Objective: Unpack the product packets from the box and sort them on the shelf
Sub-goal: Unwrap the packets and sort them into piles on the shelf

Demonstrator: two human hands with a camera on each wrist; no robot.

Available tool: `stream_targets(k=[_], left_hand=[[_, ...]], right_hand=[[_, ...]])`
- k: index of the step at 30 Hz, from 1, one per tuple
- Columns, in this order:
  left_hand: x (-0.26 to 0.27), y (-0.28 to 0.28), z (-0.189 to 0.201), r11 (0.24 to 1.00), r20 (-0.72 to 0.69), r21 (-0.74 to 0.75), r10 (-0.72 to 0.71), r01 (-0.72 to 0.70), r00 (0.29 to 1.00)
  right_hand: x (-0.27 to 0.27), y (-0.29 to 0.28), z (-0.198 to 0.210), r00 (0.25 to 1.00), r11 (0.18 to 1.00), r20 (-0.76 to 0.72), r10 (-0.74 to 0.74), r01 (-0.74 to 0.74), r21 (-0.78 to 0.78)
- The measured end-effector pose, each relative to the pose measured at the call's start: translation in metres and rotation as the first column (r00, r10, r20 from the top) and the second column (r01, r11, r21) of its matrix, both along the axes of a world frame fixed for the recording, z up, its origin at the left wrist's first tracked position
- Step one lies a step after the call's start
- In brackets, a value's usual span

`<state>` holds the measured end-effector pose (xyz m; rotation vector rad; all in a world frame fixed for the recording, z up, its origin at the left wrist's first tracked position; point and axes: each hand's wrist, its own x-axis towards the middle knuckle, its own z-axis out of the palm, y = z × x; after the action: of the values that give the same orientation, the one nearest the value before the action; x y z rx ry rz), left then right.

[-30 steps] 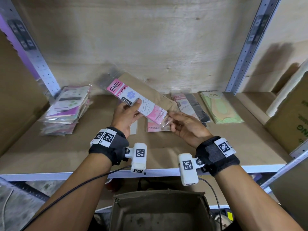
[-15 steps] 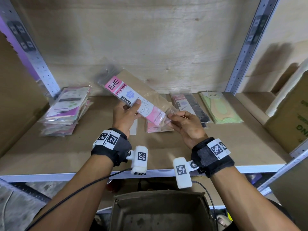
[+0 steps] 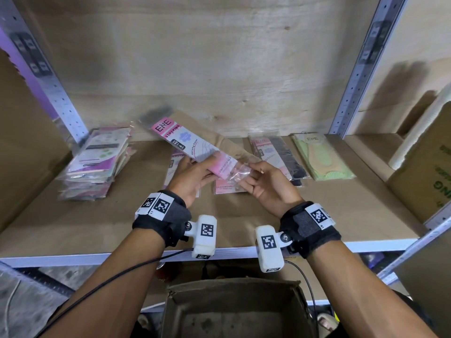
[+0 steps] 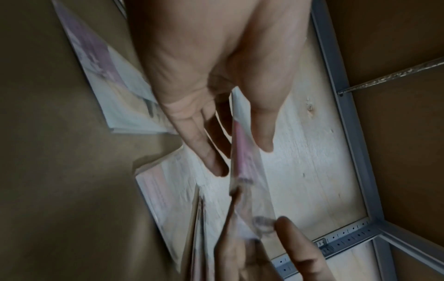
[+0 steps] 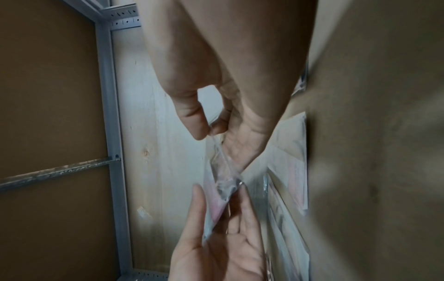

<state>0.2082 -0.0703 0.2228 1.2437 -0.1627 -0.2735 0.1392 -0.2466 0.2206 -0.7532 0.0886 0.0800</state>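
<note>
A long clear packet of beige stockings with a pink ENE label [image 3: 195, 147] is held tilted above the shelf board [image 3: 122, 220]. My left hand [image 3: 192, 176] grips it near the middle, thumb on top and fingers beneath, seen edge-on in the left wrist view [image 4: 240, 152]. My right hand [image 3: 263, 184] pinches the packet's clear lower end [image 5: 221, 167] between thumb and fingers. The open cardboard box [image 3: 234, 311] sits below the shelf at the bottom centre.
On the shelf lie a stack of packets [image 3: 95, 162] at the left, pink packets [image 3: 227, 187] under my hands, a black stocking packet [image 3: 278, 154] and a green packet [image 3: 319, 157]. Metal uprights [image 3: 358, 69] frame the bay. A carton [image 3: 429, 172] stands right.
Both hands have drawn slightly toward me with the packet, and it has lowered a little over the pink packets. Both grips are unchanged.
</note>
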Motion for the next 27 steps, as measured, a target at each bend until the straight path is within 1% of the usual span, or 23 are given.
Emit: stream_targets(k=[1, 3, 7, 10, 15, 17, 20, 22, 24, 25, 27], left_hand=[[-0.002, -0.002, -0.002, 0.999, -0.013, 0.001, -0.033, 0.033, 0.999], [-0.003, -0.006, -0.005, 0.999, -0.042, -0.011, -0.042, 0.042, 0.998], [-0.001, -0.009, -0.008, 1.000, -0.055, -0.019, 0.009, -0.010, 0.998], [-0.002, -0.009, -0.009, 1.000, -0.031, 0.002, 0.020, -0.020, 0.999], [-0.005, -0.012, -0.009, 0.998, 0.027, 0.050, 0.029, -0.030, 0.999], [-0.006, -0.014, -0.010, 0.999, 0.029, 0.044, 0.025, -0.026, 0.999], [-0.007, -0.014, -0.011, 1.000, 0.000, 0.002, 0.012, -0.012, 1.000], [-0.007, -0.014, -0.012, 1.000, -0.022, -0.015, -0.009, 0.009, 1.000], [-0.008, -0.016, -0.012, 0.999, -0.044, -0.027, -0.035, 0.034, 0.998], [-0.009, -0.017, -0.013, 0.999, -0.056, -0.031, -0.032, 0.030, 0.998], [-0.010, -0.019, -0.013, 0.999, -0.063, -0.037, -0.002, 0.000, 0.998]], right_hand=[[0.000, 0.001, 0.000, 1.000, 1.000, 0.002, 0.011, -0.011, -0.010], [0.000, 0.003, -0.002, 1.000, 1.000, -0.010, 0.006, -0.006, -0.030], [0.004, 0.000, -0.011, 0.993, 0.985, -0.053, -0.110, 0.101, -0.142], [0.006, -0.003, -0.015, 0.984, 0.974, -0.035, -0.172, 0.165, -0.157], [0.003, -0.005, -0.014, 0.974, 0.964, 0.031, -0.224, 0.226, -0.138], [0.003, -0.005, -0.012, 0.977, 0.969, 0.040, -0.211, 0.214, -0.126], [0.002, -0.006, -0.007, 0.993, 0.986, 0.006, -0.116, 0.116, -0.119], [0.002, -0.006, -0.005, 0.999, 0.997, -0.012, -0.049, 0.049, -0.053], [0.001, -0.005, -0.005, 0.999, 1.000, -0.030, -0.012, 0.013, 0.027], [0.000, -0.004, -0.005, 0.999, 0.999, -0.033, 0.000, 0.001, 0.036], [0.000, -0.003, -0.006, 1.000, 1.000, -0.030, -0.008, 0.007, -0.030]])
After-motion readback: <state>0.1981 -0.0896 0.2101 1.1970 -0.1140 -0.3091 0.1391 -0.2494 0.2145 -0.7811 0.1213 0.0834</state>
